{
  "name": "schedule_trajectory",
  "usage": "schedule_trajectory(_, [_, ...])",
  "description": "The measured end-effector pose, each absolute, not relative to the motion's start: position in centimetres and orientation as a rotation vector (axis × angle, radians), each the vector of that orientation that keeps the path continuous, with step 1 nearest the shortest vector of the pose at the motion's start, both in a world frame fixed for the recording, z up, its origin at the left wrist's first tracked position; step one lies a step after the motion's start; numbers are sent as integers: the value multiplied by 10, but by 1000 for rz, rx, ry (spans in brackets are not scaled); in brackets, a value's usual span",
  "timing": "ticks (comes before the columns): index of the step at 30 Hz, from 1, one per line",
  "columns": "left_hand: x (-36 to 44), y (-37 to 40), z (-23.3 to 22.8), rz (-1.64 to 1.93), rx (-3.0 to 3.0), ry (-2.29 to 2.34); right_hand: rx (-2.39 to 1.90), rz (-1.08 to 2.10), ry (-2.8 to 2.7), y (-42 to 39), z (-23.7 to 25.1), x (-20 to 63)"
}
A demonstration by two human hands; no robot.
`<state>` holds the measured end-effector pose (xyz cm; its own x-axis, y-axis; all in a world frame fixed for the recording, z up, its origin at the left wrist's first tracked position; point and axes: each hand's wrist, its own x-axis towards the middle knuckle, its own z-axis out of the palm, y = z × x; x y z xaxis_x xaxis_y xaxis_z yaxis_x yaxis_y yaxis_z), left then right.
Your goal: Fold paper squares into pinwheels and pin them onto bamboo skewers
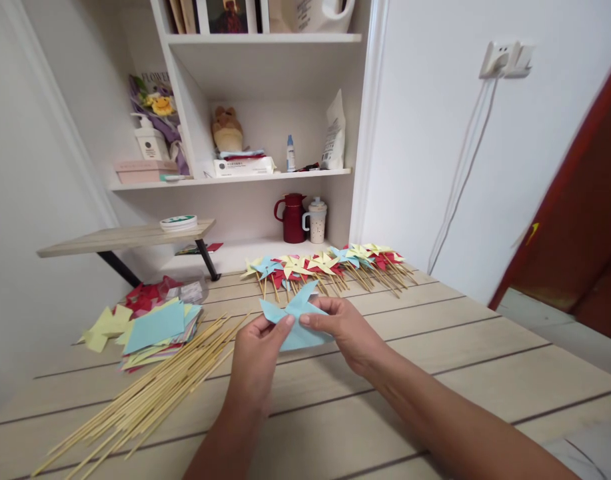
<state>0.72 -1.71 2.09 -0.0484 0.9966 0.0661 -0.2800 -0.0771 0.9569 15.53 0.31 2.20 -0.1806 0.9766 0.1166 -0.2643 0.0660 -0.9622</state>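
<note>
A light blue paper pinwheel [299,319] is held between both hands just above the wooden table [435,347]. My left hand [258,350] pinches its left side with thumb and fingers. My right hand [348,330] grips its right side. Folded points of the paper stick up between my fingers. To the left lies a bundle of thin wooden sticks [155,390]. A stack of coloured paper squares [155,330], blue on top, sits beyond the sticks.
A row of finished pinwheels on sticks [325,267], yellow, blue and red, lies at the table's far edge. White shelves [265,175] behind hold a red jug [291,218], a mug, bottles and boxes. A small side shelf [125,237] juts out at left.
</note>
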Motion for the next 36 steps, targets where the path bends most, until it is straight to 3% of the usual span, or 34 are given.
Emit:
schedule_trajectory(8, [1, -12, 15, 1375, 949, 1050, -873, 1240, -1319, 10, 13, 155])
schedule_trajectory(18, [-13, -5, 21, 1368, 866, 997, -728, 644, -1660, 7, 32, 183])
schedule_trajectory(36, [-23, 1, 23, 1137, 789, 750, -718, 998, -1818, 12, 30, 189])
